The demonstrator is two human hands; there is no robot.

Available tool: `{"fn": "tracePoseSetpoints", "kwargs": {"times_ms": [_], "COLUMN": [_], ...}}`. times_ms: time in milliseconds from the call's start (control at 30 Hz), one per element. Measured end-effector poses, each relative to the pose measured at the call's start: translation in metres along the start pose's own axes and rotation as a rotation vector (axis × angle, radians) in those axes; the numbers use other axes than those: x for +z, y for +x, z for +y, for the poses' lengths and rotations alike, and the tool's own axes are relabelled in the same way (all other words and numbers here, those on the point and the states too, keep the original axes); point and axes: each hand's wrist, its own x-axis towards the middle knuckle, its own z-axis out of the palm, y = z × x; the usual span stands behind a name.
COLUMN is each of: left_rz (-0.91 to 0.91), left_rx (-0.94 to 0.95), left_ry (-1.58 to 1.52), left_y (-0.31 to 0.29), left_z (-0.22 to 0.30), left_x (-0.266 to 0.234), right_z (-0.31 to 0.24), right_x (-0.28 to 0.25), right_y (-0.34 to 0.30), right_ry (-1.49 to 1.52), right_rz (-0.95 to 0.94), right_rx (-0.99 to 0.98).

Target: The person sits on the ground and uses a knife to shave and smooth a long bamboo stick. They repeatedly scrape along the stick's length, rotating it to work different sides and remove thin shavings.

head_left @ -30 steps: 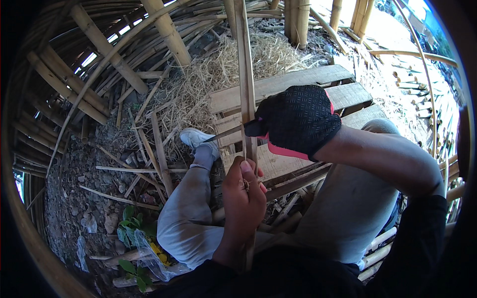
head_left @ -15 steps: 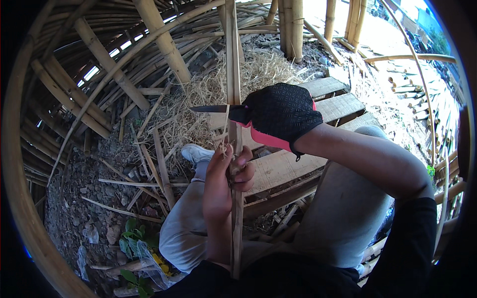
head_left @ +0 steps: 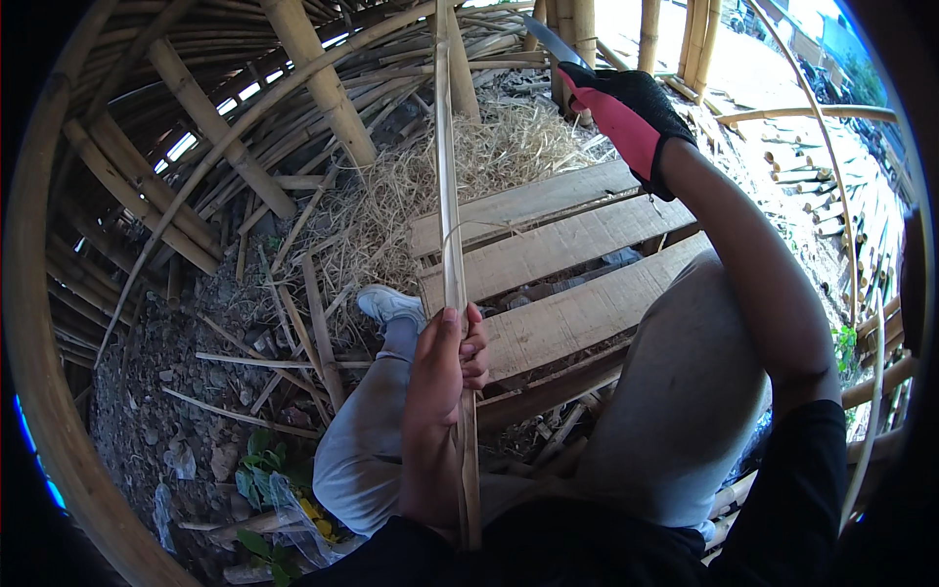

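Observation:
My bare left hand point(head_left: 448, 360) is wrapped round a long split bamboo strip point(head_left: 451, 235). The strip runs from my lap away toward the bamboo poles at the back, with its pale face showing. A thin curled sliver stands off its edge above the hand. My right hand point(head_left: 636, 127), in a black and pink glove, grips a knife point(head_left: 559, 42) at the far right of the strip. Its blade points up and left, apart from the bamboo; the handle is mostly hidden in the glove.
A slatted wooden platform point(head_left: 558, 325) lies in front of my knees. Behind it is a heap of bamboo shavings point(head_left: 381, 210). Bamboo poles point(head_left: 318, 83) stand at the left and back. Cut bamboo pieces point(head_left: 822, 181) lie at the right, a leafy plant point(head_left: 259, 474) at the lower left.
My right hand with the knife has swung from across the strip to the far right, leaving the bamboo. My left hand has lowered slightly, and the shavings at its thumb are gone.

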Motion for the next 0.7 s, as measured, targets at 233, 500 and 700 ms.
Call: {"fn": "tracePoseSetpoints", "kwargs": {"times_ms": [233, 500, 700], "left_rz": [-0.068, -0.148, -0.193], "left_rx": [0.013, -0.080, -0.149], "left_ry": [0.008, -0.077, -0.237], "left_y": [0.019, 0.016, -0.017], "left_z": [0.018, 0.015, -0.010], "left_x": [-0.022, -0.058, -0.078], "right_z": [-0.014, -0.010, 0.009], "right_x": [0.030, 0.078, 0.123], "right_y": [-0.005, -0.002, -0.001], "right_ry": [0.013, -0.148, -0.016], "right_rz": [-0.033, -0.041, -0.096], "right_rx": [0.046, -0.147, -0.212]}}
